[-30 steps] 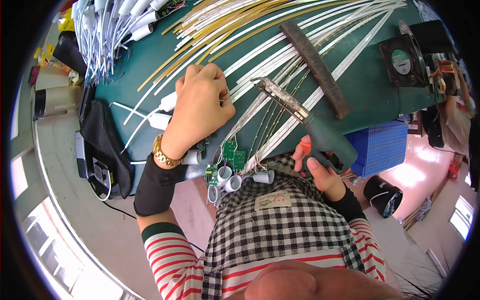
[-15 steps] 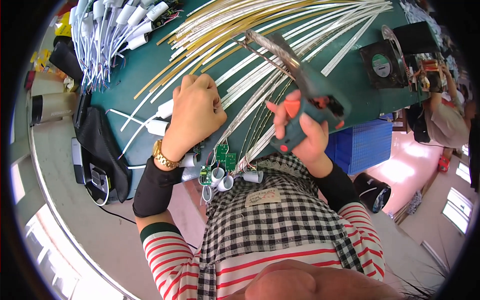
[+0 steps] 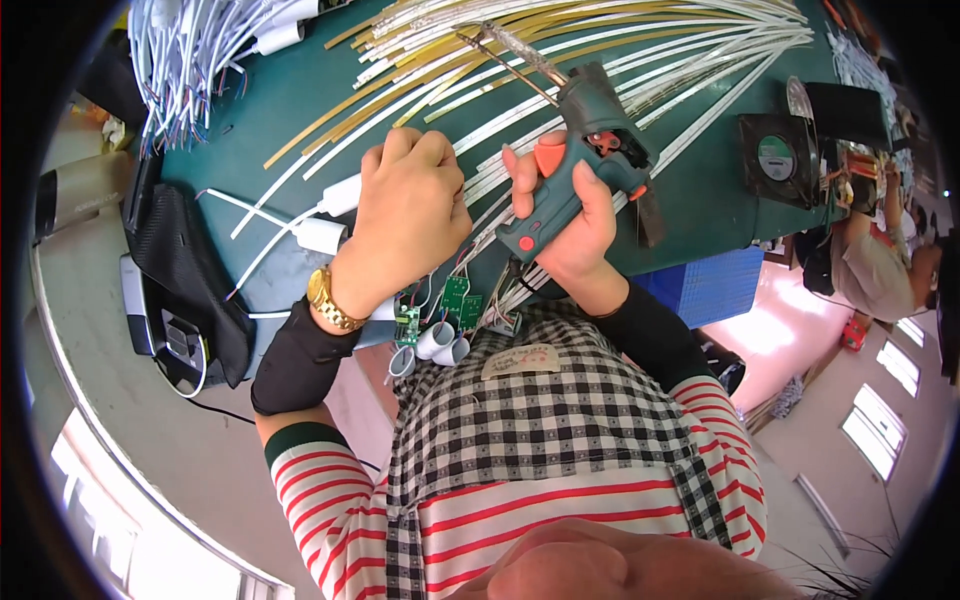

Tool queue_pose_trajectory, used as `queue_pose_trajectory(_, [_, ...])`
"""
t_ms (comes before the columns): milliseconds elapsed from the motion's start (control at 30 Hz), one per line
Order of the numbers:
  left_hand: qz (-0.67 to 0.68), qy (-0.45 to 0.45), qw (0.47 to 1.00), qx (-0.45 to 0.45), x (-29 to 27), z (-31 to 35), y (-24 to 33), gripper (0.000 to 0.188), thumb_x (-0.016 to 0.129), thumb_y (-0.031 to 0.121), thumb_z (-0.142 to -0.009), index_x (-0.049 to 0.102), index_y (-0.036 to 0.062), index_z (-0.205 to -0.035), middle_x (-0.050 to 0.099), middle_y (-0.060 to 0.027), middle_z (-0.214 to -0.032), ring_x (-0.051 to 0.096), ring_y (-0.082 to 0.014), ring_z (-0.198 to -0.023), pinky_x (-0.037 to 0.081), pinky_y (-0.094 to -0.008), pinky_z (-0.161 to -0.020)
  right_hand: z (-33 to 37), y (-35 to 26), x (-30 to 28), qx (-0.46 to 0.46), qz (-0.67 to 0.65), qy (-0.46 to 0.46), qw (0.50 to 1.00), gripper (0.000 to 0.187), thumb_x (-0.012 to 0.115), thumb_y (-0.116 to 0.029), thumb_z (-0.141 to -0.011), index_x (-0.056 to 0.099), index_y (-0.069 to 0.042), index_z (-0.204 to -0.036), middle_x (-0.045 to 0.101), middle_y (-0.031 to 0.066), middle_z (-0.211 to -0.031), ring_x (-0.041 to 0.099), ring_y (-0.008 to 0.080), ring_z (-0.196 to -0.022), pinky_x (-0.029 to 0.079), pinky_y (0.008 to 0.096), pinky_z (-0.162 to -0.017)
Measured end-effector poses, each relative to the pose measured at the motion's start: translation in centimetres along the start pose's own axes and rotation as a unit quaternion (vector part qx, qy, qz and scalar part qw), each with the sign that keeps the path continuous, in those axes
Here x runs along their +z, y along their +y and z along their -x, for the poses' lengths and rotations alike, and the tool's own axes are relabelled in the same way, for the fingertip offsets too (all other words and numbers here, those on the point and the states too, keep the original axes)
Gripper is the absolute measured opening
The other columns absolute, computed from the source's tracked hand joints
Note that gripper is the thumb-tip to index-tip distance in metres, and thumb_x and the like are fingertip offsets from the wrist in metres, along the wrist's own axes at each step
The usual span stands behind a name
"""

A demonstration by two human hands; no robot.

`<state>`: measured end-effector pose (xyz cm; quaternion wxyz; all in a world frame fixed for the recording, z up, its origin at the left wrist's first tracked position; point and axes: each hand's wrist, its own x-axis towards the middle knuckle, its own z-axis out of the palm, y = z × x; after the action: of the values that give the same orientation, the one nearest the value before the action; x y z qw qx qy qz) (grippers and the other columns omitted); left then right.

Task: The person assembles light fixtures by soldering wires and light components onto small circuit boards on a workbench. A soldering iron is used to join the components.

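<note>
My right hand grips the dark teal handle of a soldering gun with an orange trigger. Its metal tip and thin feed tube point to the far left, above the light strips. My left hand is closed, knuckles up, over the near ends of the strips; whatever its fingers hold is hidden. White cylindrical housings with white cables lie just left of that hand. Below it, at the table's front edge, are small green circuit boards and several open white caps, close to my apron.
Long white and yellow strips fan across the green table. A bundle of white cables lies at far left, a black fan at right. A blue crate stands below the table's right edge. Another person is at far right.
The soldering gun in my right hand has moved left and a little nearer, and is less blurred. My left hand has shifted slightly right and stays closed. The view has tilted slightly.
</note>
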<state>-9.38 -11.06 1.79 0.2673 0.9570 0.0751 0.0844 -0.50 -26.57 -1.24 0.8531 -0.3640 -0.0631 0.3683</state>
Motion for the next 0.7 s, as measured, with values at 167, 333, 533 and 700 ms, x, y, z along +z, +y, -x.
queue_pose_trajectory(167, [0.11,-0.017,0.993,0.029,-1.4,-0.2,-2.0,0.006,0.067,0.004,-0.068,0.062,0.0055,-0.072,0.059,-0.0078,-0.08,0.054,-0.0293,-0.088,0.043,-0.038,-0.079,0.1,0.1,0.0,0.002,0.031,0.0,1.0,0.038,0.04,-0.035,-0.093,0.047,-0.005,-0.115,0.056,0.0142,-0.083,0.055,0.0191,-0.06,0.022,0.0425,-0.114])
queue_pose_trajectory(333, [0.14,-0.018,0.99,0.026,-1.0,-0.2,-2.2,0.009,0.07,0.006,-0.072,0.064,0.0065,-0.079,0.062,-0.0077,-0.077,0.058,-0.0279,-0.082,0.044,-0.0371,-0.077,0.0,0.2,-0.4,0.005,0.041,-0.007,0.999,0.041,0.041,-0.036,-0.093,0.046,-0.003,-0.117,0.057,0.0154,-0.083,0.057,0.0196,-0.06,0.023,0.0427,-0.113])
queue_pose_trajectory(533, [0.108,-0.017,0.993,-0.036,-0.7,0.2,-1.1,0.007,0.07,0.006,-0.073,0.065,0.0083,-0.077,0.062,-0.0036,-0.075,0.058,-0.0254,-0.082,0.042,-0.0383,-0.083,0.0,-0.1,-0.1,0.002,0.055,-0.005,0.998,0.042,0.041,-0.035,-0.093,0.046,-0.002,-0.118,0.058,0.0169,-0.082,0.057,0.0197,-0.059,0.025,0.042,-0.112])
queue_pose_trajectory(700, [0.03,0.034,0.999,-0.004,0.0,0.9,-0.2,0.008,0.069,0.005,-0.071,0.065,0.0103,-0.074,0.058,-0.0008,-0.07,0.057,-0.0235,-0.083,0.038,-0.0479,-0.09,-0.1,0.0,0.1,0.01,0.044,0.018,0.999,0.042,0.042,-0.035,-0.092,0.046,-0.002,-0.118,0.057,0.0167,-0.079,0.057,0.0202,-0.059,0.027,0.0419,-0.111])
